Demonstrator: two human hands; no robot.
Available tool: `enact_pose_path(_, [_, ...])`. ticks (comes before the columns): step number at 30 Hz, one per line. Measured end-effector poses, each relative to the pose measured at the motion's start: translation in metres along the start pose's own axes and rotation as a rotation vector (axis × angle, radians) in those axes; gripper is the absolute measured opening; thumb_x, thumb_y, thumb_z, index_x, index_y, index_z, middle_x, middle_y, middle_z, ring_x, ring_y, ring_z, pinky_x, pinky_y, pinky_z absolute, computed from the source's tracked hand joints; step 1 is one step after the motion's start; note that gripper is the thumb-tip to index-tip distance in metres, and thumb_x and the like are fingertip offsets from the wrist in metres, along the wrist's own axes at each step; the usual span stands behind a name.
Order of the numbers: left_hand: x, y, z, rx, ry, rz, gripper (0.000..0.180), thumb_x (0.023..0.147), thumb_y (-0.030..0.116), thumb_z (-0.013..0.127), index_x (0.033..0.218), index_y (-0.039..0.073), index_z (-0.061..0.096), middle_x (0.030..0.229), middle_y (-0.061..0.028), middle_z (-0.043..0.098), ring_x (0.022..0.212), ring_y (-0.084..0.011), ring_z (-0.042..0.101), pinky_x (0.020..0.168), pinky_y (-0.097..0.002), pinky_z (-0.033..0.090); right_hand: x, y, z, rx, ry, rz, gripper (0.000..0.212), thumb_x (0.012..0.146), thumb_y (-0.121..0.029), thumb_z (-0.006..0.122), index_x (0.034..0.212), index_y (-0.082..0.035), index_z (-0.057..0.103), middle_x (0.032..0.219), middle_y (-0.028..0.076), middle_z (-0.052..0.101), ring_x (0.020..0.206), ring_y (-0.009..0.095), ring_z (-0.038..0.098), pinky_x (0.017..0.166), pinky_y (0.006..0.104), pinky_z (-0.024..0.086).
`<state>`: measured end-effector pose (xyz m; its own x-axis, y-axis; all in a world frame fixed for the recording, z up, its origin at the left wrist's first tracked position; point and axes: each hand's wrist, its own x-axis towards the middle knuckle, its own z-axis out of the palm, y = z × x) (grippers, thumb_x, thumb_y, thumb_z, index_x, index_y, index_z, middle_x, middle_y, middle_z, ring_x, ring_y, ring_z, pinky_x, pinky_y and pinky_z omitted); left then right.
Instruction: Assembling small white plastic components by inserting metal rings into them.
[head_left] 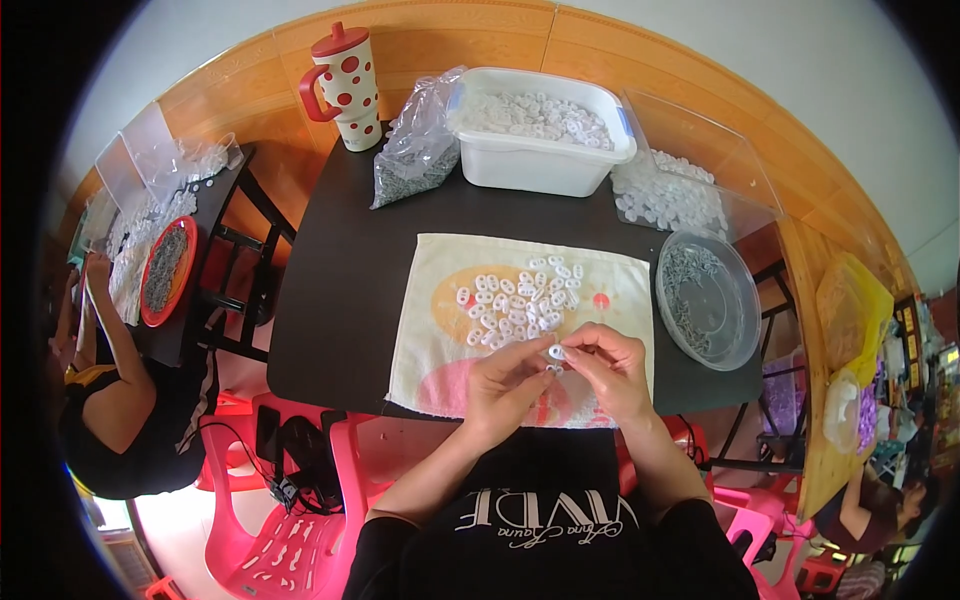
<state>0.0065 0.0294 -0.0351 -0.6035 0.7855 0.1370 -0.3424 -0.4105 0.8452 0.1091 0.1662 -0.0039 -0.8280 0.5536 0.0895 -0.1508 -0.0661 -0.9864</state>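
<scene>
**Small white pieces, pinched over the cloth**

At the far edge of my dark table point(340, 300) stands a white rectangular tub point(540, 150) heaped with small white plastic pieces. Left of it slumps a clear bag point(415, 150) of small grey parts, and further left a white mug with red dots point(345, 85), its lid on. To the right, a clear tray point(690, 175) holds more white pieces, and nearer me a clear round dish point(708, 298) holds grey parts along its far side.

On the cloth point(440, 350) before me lies a loose pile of white pieces point(520, 300).

My left hand point(510, 385) and right hand point(610, 368) meet just near of that pile. Both have fingers curled in, thumb and forefinger tips closed together on one small white piece point(556, 351) held between them above the cloth's near edge.
</scene>
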Motion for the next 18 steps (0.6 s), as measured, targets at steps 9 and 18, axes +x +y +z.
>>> enact_pose_path(9, [-0.0012, -0.0016, -0.0064, 0.037, -0.033, -0.012, 0.04, 0.088, -0.015, 0.06, 0.124, 0.001, 0.065, 0.097, -0.0044, 0.063, 0.079, -0.008, 0.061, 0.066, -0.0218, 0.05, 0.0015, -0.0045, -0.0022, -0.2, -0.104, -0.165, 0.013, 0.089, 0.012, 0.062, 0.099, 0.007, 0.068, 0.089, 0.006, 0.063, 0.079, 0.008, 0.057, 0.07, 0.02, 0.044])
enact_pose_path(18, [0.0, -0.0018, -0.0066, 0.13, -0.009, -0.007, 0.033, 0.089, -0.013, 0.062, 0.118, 0.0, 0.068, 0.093, -0.0032, 0.063, 0.072, -0.0054, 0.059, 0.06, -0.0199, 0.047, 0.0002, -0.0027, -0.0051, -0.305, -0.14, -0.213, 0.015, 0.087, 0.011, 0.063, 0.099, 0.005, 0.068, 0.088, 0.008, 0.064, 0.077, 0.01, 0.059, 0.067, 0.0217, 0.044])
